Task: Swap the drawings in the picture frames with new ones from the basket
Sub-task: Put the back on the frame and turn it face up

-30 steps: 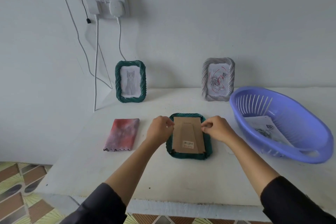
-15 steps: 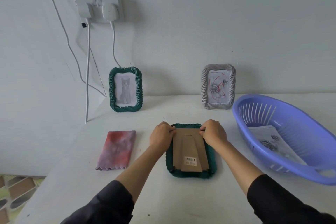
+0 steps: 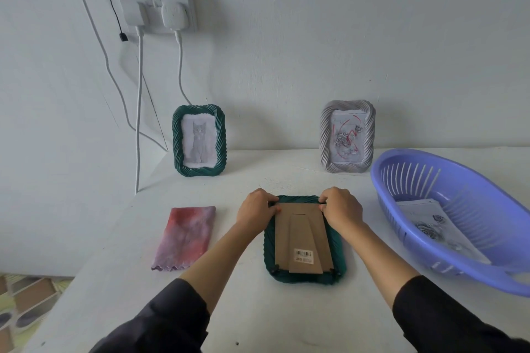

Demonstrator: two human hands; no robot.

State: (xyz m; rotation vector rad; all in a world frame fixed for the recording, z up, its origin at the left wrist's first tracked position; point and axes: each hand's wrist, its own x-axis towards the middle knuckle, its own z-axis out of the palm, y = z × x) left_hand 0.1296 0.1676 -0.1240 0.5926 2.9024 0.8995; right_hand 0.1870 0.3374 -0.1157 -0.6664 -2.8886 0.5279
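A green picture frame lies face down on the white table, its brown cardboard back with a barcode sticker facing up. My left hand presses its fingertips on the back's upper left corner. My right hand does the same at the upper right corner. A second green frame with a cat drawing stands against the wall. To the right stands a grey frame with a rose drawing. The purple basket at the right holds paper drawings.
A folded red-purple cloth lies left of the face-down frame. A wall socket with plugs and hanging white cables sits above the left corner. The table's left edge drops to a tiled floor.
Both hands slid from the sides of the cardboard back up to its top corners. The camera tilted, so the scene sits lower in view.
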